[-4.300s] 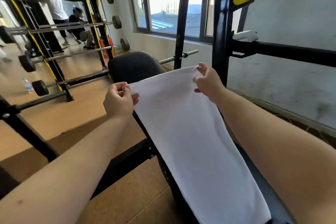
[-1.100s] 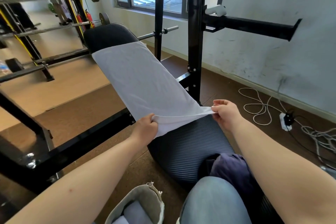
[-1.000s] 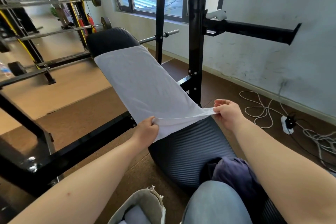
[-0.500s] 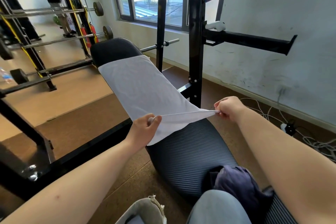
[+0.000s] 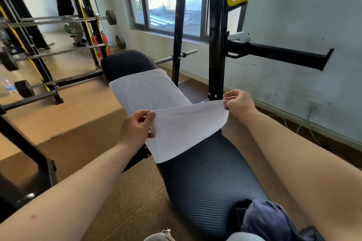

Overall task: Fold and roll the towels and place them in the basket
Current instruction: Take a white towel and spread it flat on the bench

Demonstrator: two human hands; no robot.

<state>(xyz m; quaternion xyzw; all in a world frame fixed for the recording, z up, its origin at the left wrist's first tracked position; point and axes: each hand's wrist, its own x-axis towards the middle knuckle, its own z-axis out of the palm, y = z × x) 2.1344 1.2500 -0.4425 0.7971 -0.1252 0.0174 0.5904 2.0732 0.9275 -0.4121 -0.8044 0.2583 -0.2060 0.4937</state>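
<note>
Near edge of the white towel (image 5: 186, 127) raised, far end flat ahead
My left hand (image 5: 137, 129) and right hand (image 5: 238, 104) each pinch a near corner, holding that short edge taut above the black padded surface (image 5: 211, 172); the white towel's long axis runs straight away from me, its other end lying flat further up the surface, so I judge the fold must travel forward, both hands together, the right one sitting slightly further out

A black ribbed bench (image 5: 211, 178) carries a white towel (image 5: 145, 92) along its far half and a dark purple cloth (image 5: 270, 219) at its near end.
</note>
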